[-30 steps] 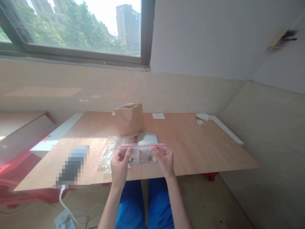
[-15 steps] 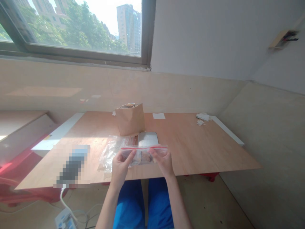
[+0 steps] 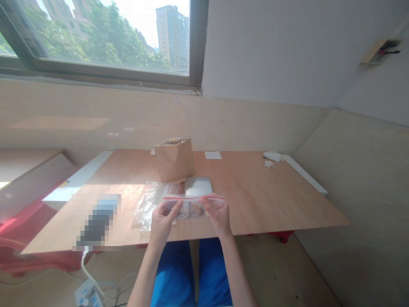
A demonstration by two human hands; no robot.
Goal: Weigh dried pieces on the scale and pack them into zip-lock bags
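Note:
A clear zip-lock bag with a red strip along its top is held between my two hands, just above the table's front edge. Brownish pieces show through its plastic; I cannot make out what they are. My left hand pinches the bag near its left side, thumb on the strip. On the right part of the strip, my right hand grips with its thumb pressed in. Behind the bag lies a flat, silvery device like a small scale, partly covered by it. More clear zip-lock bags lie flat to the left.
An open brown paper bag stands behind the scale on the wooden table. A pixelated dark object with a white cable lies at the left. White paper and crumpled tissue are at the back. A power strip is on the floor.
My right thumb has shifted very slightly along the red strip. Both hands keep hold of the zip-lock bag in nearly the same place.

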